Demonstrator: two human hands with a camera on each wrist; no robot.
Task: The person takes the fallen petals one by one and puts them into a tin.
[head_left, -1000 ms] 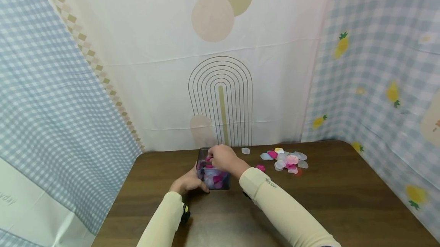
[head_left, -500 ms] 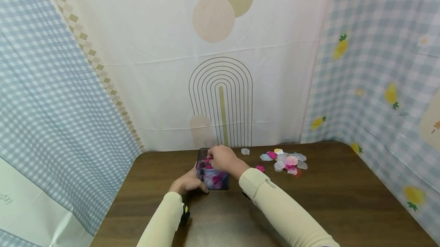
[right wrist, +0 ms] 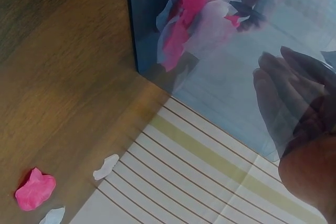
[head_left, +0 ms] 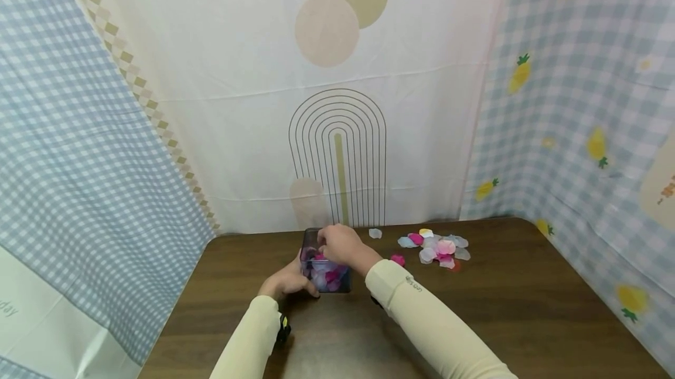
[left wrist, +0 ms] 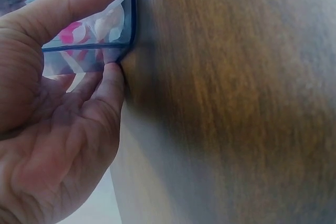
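A clear bluish plastic box [head_left: 340, 285] stands on the table, holding pink, white and purple petals [right wrist: 184, 24]. My left hand [head_left: 289, 279] grips the box at its near left corner. In the left wrist view, that hand's thumb lies along one wall and its other fingers touch the adjoining side. My right hand [head_left: 340, 244] reaches down into the box from above. Through the wall in the right wrist view, the right fingers [right wrist: 283, 87] look extended and close together, apart from the petals at the bottom. No petal shows between them.
Loose pink, white and pale blue petals [head_left: 445, 247] lie in a pile on the brown table [head_left: 506, 308], right of the box. A pink petal [head_left: 398, 260] and a white petal [head_left: 375, 233] lie between pile and box. A patterned cloth [head_left: 422, 150] hangs behind.
Pink petals near my right fingertips now show lower in the box. Both hands keep nearly the same places, and the head view has shifted slightly.
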